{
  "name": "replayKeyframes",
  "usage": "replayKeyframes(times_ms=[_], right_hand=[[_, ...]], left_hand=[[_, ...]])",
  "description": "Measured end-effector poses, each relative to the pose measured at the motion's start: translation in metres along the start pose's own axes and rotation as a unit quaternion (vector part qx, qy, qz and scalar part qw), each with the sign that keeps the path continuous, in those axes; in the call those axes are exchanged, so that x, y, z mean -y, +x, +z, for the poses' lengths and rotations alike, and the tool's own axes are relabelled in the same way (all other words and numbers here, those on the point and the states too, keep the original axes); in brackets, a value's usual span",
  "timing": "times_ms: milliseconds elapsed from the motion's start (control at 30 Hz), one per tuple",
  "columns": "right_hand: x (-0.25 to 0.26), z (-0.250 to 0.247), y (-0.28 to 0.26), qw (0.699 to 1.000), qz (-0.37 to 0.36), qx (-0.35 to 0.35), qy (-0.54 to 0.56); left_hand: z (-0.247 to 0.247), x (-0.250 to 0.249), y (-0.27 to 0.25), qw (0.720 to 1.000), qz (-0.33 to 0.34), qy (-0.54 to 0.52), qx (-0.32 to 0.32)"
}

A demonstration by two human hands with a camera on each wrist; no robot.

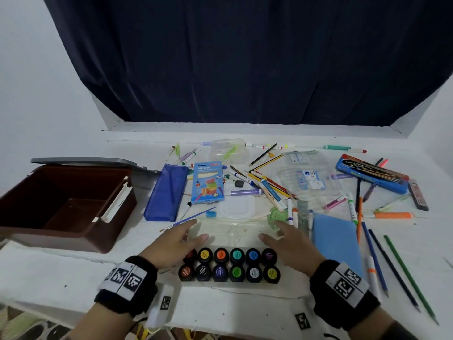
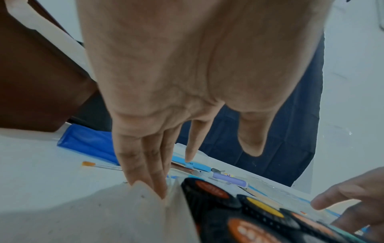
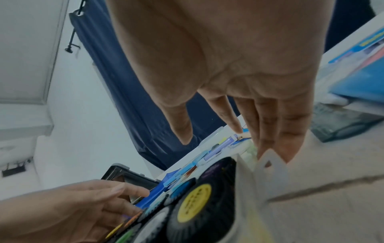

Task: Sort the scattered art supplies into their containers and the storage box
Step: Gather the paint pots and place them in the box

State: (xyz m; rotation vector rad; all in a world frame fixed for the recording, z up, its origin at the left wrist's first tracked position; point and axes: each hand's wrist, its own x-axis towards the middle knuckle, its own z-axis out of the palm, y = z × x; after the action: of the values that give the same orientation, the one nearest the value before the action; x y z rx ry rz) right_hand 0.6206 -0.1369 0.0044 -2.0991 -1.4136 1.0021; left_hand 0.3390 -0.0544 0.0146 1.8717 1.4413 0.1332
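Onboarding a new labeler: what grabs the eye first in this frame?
First, the two rows of black paint pots with coloured lids at the near table edge, with the left hand and right hand open at either end of the set. Next, the open, empty brown storage box at the left. Behind the pots, pens and pencils lie scattered around a blue pencil box and a dark blue pouch.
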Motion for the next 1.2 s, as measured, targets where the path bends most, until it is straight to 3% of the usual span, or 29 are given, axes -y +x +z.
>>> replayKeyframes(times_ms=[167, 300, 500, 767, 900, 1067, 1200], right_hand=[[-0.010, 0.001, -0.007, 0.991, 0.004, -0.076, 0.113], [-0.016, 0.005, -0.021, 0.963, -0.034, -0.158, 0.218], [-0.020, 0.003, -0.045, 0.934, -0.060, -0.202, 0.287], [-0.025, 0.009, -0.056, 0.969, -0.094, -0.181, 0.138], [-0.026, 0.013, -0.051, 0.975, -0.113, -0.172, 0.085], [-0.029, 0.013, -0.042, 0.980, -0.107, -0.165, 0.041], [-0.027, 0.016, -0.035, 0.989, -0.092, -0.115, -0.005]], left_hand=[[0.002, 0.006, -0.011, 0.987, 0.022, -0.146, -0.068], [0.008, 0.015, -0.030, 0.954, 0.061, -0.264, -0.131], [0.020, 0.020, -0.051, 0.907, 0.057, -0.379, -0.176], [0.028, 0.038, -0.065, 0.940, 0.061, -0.289, -0.170], [0.033, 0.047, -0.063, 0.960, 0.076, -0.185, -0.195], [0.035, 0.044, -0.060, 0.966, 0.101, -0.064, -0.229], [0.031, 0.042, -0.057, 0.968, 0.109, -0.067, -0.217]])
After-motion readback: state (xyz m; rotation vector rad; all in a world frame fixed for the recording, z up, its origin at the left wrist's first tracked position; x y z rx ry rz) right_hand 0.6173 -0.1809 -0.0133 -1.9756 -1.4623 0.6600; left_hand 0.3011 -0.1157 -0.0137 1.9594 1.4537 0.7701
